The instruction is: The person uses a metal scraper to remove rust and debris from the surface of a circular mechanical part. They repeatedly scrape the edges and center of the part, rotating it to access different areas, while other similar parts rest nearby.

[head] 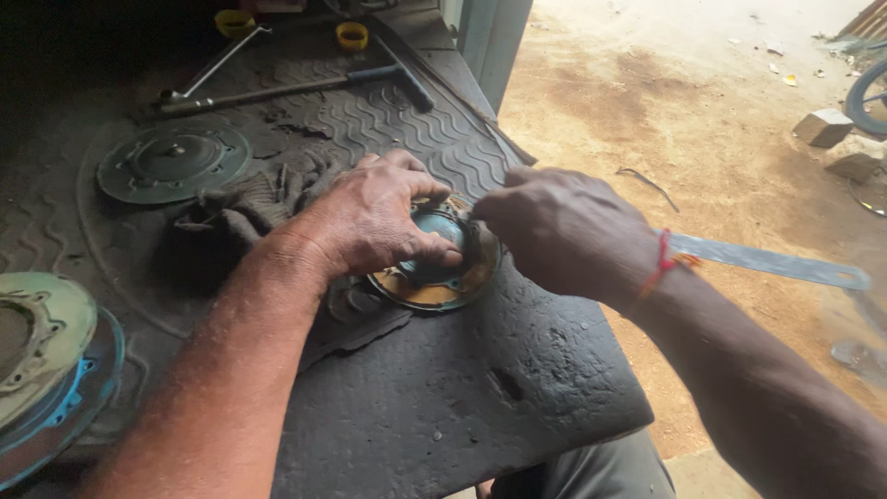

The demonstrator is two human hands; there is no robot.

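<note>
A round metal disc part, teal in the middle with a worn yellow-brown rim, lies on a dark rubber mat. My left hand lies over its left side, fingers and thumb pressing on the teal centre. My right hand, with a red thread at the wrist, meets the disc's upper right edge with pinched fingertips. Whether something small is between those fingers is hidden.
A dirty rag lies left of the disc. A grey round plate sits further left; pale and blue discs at the left edge. Long bars, a hammer-like tool and two yellow rings lie at the back. A metal ruler juts right over sandy ground.
</note>
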